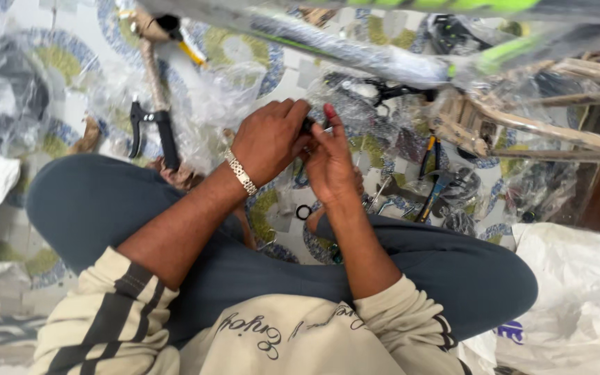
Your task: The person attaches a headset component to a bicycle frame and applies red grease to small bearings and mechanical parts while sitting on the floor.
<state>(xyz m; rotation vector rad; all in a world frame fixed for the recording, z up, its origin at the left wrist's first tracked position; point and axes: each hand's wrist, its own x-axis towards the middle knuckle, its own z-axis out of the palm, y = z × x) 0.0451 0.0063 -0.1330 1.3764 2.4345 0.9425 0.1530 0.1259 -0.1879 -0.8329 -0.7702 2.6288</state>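
- Small black part sits between your two hands, just above your crossed legs and below the wrapped bicycle frame; most of it is hidden, so you cannot tell its exact shape.
- Your left hand curls over it, fingers pressed together and closed around its near side.
- Your right hand meets it from the other side, thumb upright against the part and the other fingers folded behind.
- Keep both grips firm and close to the part, I judge, so it does not slip into the plastic wrapping above your legs.
- Hold it over your legs, not over the loose black ring on the floor between them.
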